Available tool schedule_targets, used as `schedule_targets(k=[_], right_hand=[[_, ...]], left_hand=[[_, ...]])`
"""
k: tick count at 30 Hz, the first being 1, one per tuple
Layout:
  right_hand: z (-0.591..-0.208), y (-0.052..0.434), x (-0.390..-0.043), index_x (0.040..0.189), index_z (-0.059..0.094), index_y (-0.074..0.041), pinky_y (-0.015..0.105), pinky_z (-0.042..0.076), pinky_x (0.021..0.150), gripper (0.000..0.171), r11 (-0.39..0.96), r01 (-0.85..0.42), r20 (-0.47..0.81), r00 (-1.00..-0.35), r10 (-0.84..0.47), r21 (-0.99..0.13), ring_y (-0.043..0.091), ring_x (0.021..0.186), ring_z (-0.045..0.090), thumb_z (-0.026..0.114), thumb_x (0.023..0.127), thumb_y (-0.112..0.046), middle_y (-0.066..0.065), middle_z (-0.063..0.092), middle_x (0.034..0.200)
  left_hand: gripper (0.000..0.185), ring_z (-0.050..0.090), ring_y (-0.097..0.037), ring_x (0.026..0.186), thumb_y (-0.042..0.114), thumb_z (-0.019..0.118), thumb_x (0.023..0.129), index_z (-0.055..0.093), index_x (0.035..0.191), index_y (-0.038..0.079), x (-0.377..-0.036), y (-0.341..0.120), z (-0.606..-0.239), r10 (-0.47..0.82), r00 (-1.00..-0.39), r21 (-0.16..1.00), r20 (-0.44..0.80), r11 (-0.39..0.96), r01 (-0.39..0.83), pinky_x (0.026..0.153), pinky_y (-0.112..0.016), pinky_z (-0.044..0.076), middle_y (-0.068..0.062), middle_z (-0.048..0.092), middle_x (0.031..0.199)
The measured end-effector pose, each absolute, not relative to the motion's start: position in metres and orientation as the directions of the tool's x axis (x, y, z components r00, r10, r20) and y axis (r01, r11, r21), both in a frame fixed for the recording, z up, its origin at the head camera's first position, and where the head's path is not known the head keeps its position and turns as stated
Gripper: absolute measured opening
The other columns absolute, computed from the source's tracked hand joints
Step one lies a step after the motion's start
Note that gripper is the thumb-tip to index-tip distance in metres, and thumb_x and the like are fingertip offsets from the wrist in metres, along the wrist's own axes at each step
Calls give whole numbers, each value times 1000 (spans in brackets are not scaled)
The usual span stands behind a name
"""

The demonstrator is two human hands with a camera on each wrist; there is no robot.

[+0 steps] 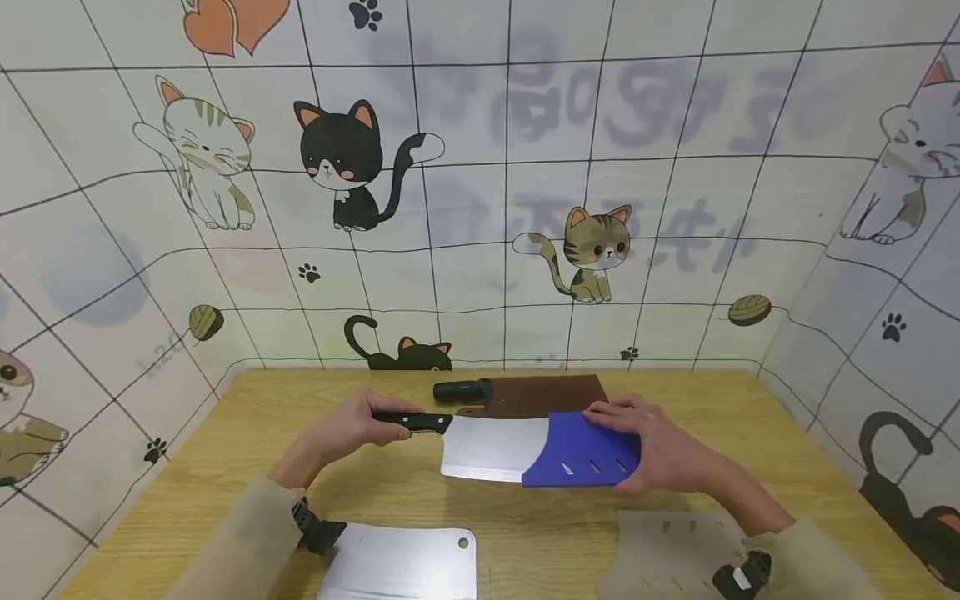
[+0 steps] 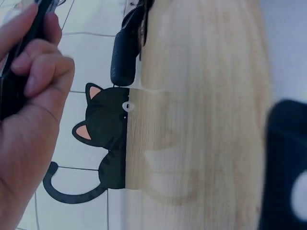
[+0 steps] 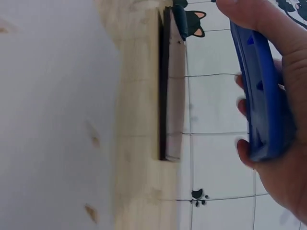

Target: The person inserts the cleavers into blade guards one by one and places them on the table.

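My left hand [image 1: 365, 423] grips the black riveted handle [image 1: 429, 423] of a cleaver, whose bright blade [image 1: 491, 450] points right above the table. A blue blade cover [image 1: 581, 454] with small slots sits over the far part of that blade. At its right end my right hand [image 1: 656, 450] holds the cover, fingers on top and thumb at the lower edge. The right wrist view shows the cover [image 3: 261, 96] edge-on in the hand. In the left wrist view the fingers [image 2: 45, 62] curl round the dark handle; the blade is out of that view.
Behind lies another cleaver with a dark handle [image 1: 461, 392] and a brown cover [image 1: 543, 396]. At front left is a bare cleaver blade [image 1: 405, 558] with a corner hole. A pale slotted blade cover [image 1: 667, 550] lies front right. A cat-printed wall covering [image 1: 465, 200] surrounds the wooden table [image 1: 225, 467].
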State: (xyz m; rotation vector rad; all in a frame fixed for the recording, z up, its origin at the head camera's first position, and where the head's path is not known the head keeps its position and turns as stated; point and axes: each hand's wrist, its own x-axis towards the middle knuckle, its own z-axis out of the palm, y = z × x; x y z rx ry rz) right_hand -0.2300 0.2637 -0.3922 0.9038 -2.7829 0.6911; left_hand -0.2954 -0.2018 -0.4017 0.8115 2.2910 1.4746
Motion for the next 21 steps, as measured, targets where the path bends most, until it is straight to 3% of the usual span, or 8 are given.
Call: schedule_targets(k=[7, 15, 21], right_hand=[[-396, 263, -230, 140, 64, -9, 61, 45, 91, 91, 738, -547, 259, -837, -483, -394, 42, 125, 45, 99, 59, -35, 14, 57, 139], [-397, 256, -224, 143, 62, -16, 56, 46, 94, 91, 670, -635, 228, -769, -598, -386, 32, 127, 45, 98, 62, -37, 2, 55, 141], [-397, 254, -225, 142, 63, -15, 57, 46, 94, 92, 686, -618, 244, -785, -570, -384, 32, 126, 46, 98, 59, -37, 2, 57, 141]], left_hand=[[35, 45, -15, 65, 13, 76, 92, 74, 126, 7, -293, -194, -404, 575, -817, 904, 41, 328, 275, 62, -29, 40, -7, 66, 91], [36, 46, -15, 68, 11, 78, 89, 75, 125, 7, -293, -194, -404, 621, -784, 907, -3, 332, 260, 62, -26, 41, -10, 69, 110], [36, 44, -14, 65, 10, 77, 90, 74, 125, 4, -287, -187, -404, 594, -805, 915, -4, 326, 237, 60, -26, 38, -7, 68, 96]])
